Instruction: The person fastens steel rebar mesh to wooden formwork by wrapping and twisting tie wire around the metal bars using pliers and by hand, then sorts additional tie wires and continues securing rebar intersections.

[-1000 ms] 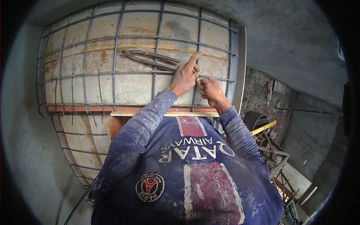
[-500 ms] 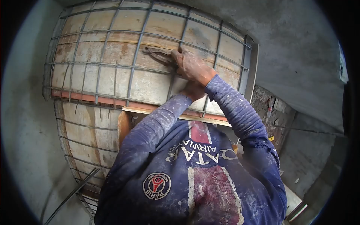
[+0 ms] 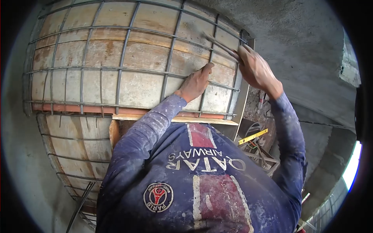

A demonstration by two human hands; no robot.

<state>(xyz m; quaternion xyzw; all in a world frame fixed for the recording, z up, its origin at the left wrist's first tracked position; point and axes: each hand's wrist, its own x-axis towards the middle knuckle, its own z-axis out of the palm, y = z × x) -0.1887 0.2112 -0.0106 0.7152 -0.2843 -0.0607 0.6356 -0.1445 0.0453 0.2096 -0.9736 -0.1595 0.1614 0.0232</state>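
Observation:
My right hand (image 3: 254,70) is closed around the handles of the pincers (image 3: 221,46), raised near the right end of the rebar grid; their head, blurred, points up and left. Lower and to the left, my left hand (image 3: 198,82) has its fingers curled together close to a crossing of the bars. Whatever lies between those fingers is too small to make out. The rebar grid (image 3: 123,50) spans wooden boards (image 3: 145,87) in front of me.
A second, lower rebar grid (image 3: 74,158) runs down at the left. Below my right forearm are a yellow level (image 3: 253,136) and a pile of wood pieces. Rough concrete (image 3: 303,58) slopes down at the right. Thin rods (image 3: 81,206) stick out at lower left.
My right hand crossed to the left, took hold of the pincers on the grid and swung back right with them. My left hand is again near the bar crossing. The view has shifted.

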